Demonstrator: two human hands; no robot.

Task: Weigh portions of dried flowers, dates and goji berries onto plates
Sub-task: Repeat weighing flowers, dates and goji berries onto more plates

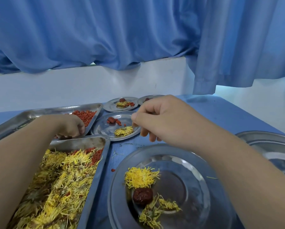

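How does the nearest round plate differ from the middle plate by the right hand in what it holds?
The nearest plate holds two dried flowers; the middle plate holds only one. The middle plate has goji berries beside its date; the nearest plate shows none. Both are round steel plates on the blue table, and each holds one date.

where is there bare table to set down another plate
The widest bare table is far right, between the partly hidden back plate and the big plate at the right edge. The left is crowded: goji tray, flower tray and middle plate nearly touch.
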